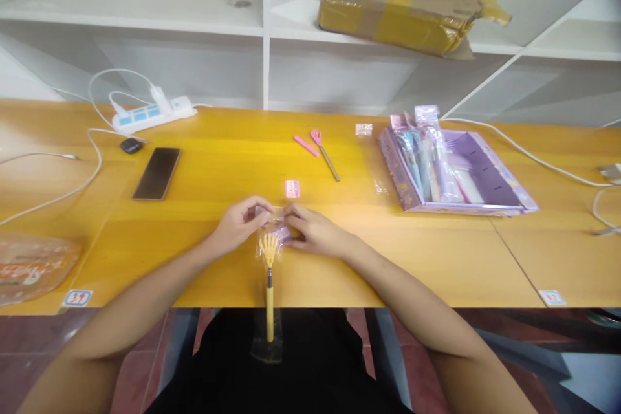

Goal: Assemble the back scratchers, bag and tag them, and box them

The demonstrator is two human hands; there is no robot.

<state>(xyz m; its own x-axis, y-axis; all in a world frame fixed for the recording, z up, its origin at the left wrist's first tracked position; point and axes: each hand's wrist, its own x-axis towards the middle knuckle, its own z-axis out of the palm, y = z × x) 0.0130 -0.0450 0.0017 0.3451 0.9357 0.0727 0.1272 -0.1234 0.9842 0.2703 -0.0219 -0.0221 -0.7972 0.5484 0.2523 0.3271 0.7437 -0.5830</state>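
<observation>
A yellow hand-shaped back scratcher lies inside a clear plastic bag that reaches over the table's front edge. At the bag's top left, my left hand pinches the plastic between thumb and fingers. My right hand is closed on the top right of the bag, beside a small purple card that shows at the scratcher's head. Just beyond my hands lies a small pink-and-white card. Further back are a pink scratcher with a metal rod and a separate pink handle piece.
At the right, a purple box holds several bagged scratchers. A phone, a power strip and cables lie at the left. An orange-printed bag is at the front left. A taped parcel rests on the shelf.
</observation>
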